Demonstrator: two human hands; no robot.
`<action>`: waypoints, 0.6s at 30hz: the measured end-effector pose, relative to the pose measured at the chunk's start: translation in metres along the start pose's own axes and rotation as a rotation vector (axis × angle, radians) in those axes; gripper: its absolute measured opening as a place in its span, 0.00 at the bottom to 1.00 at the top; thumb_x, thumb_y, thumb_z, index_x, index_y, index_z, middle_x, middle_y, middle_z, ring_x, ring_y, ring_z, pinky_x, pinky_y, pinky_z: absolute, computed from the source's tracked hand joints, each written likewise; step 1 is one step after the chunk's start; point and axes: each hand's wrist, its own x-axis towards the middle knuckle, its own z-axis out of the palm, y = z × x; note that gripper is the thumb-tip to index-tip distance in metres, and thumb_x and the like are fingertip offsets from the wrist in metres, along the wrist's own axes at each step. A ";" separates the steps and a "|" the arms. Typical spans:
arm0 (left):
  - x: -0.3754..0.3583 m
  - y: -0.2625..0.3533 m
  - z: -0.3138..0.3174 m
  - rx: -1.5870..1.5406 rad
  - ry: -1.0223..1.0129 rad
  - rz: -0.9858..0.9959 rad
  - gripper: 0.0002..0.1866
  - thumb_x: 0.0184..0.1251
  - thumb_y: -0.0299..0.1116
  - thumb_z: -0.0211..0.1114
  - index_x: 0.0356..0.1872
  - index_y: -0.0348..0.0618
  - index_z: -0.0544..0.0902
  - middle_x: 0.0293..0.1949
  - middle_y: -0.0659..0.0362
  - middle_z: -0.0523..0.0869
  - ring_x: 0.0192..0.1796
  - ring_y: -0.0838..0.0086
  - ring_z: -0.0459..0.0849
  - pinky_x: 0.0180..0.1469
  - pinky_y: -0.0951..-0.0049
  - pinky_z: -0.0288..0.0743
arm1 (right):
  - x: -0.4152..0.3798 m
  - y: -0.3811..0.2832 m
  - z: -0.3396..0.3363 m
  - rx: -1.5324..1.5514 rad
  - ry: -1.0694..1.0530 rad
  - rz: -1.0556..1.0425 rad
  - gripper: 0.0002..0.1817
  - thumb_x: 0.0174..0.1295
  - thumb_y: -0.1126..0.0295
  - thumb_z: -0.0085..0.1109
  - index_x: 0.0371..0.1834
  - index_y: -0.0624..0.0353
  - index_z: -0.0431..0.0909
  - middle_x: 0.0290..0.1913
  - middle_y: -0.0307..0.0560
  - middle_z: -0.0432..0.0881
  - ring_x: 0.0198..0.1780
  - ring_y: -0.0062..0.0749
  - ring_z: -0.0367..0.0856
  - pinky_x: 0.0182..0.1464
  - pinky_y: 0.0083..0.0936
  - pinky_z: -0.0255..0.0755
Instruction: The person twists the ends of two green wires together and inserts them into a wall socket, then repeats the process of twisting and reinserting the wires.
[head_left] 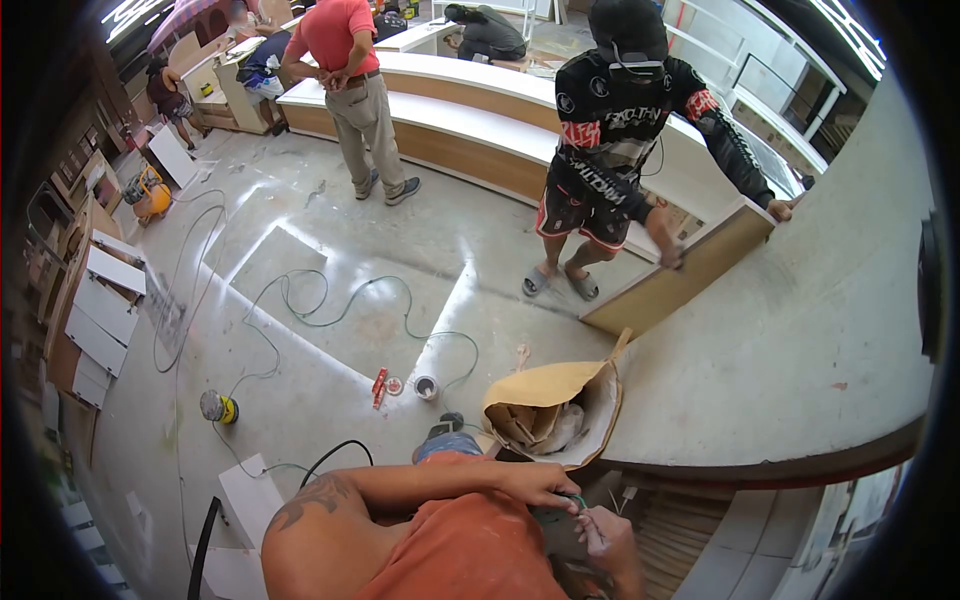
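Note:
My left hand (543,486), at the end of a bare tattooed arm, is closed with its fingertips on a thin green cord (577,499). Just below and to the right, my right hand (606,535) pinches the same cord, its fingers close to the left ones. Only a short bit of the cord shows between them. Thin white strands (624,497) stick out beside my right hand. Right above both hands is an open brown paper sack (550,400) with crumpled scraps inside.
A person (620,130) in black holds a board (680,270) against the pale curved counter (800,330). Another person (350,90) stands by the long white bench (440,110). A green hose (410,310), an open can (426,387) and a yellow-black tool (219,407) lie on the floor.

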 end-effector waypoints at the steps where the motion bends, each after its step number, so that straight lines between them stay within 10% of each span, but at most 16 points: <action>1: -0.001 -0.001 0.000 -0.001 0.002 0.000 0.16 0.75 0.42 0.59 0.41 0.38 0.83 0.27 0.56 0.83 0.27 0.76 0.75 0.31 0.67 0.70 | 0.000 0.002 0.001 0.095 -0.021 0.027 0.07 0.70 0.75 0.54 0.36 0.65 0.80 0.27 0.48 0.82 0.24 0.29 0.82 0.29 0.25 0.77; 18: -0.013 -0.006 0.005 -0.050 -0.037 -0.085 0.18 0.77 0.44 0.57 0.42 0.36 0.82 0.29 0.57 0.85 0.31 0.75 0.81 0.38 0.70 0.75 | 0.003 0.013 0.006 0.270 -0.131 0.067 0.06 0.69 0.76 0.56 0.39 0.65 0.82 0.26 0.46 0.82 0.24 0.30 0.82 0.29 0.24 0.75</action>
